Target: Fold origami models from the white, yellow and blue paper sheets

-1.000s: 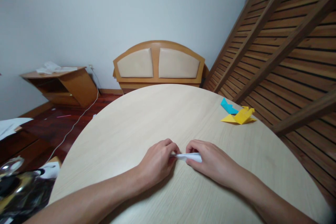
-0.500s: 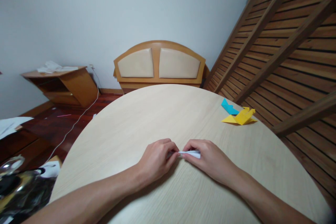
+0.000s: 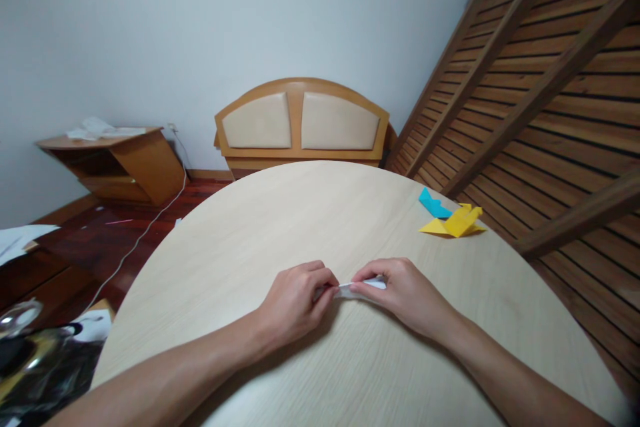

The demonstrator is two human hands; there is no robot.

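Note:
A narrow piece of folded white paper [image 3: 376,283] is pinched between both hands, above the near middle of the round table [image 3: 310,213]. My left hand [image 3: 299,297] is closed on its left end, thumb and fingertips pressed together. On the other end, my right hand [image 3: 395,290] grips the paper between thumb and fingers. A short strip shows in the gap between the hands; my fingers hide much of the rest, so its full shape cannot be made out.
Near the table's right edge sit a yellow origami figure [image 3: 456,221] and a blue origami piece [image 3: 433,204], close together. Slatted wooden boards [image 3: 545,100] lean along the right. Beyond the table stands a headboard [image 3: 296,100]; a low wooden cabinet [image 3: 155,163] is at left.
My right hand has shifted slightly up and right, and a little more of the white paper shows between the hands. The view has turned slightly.

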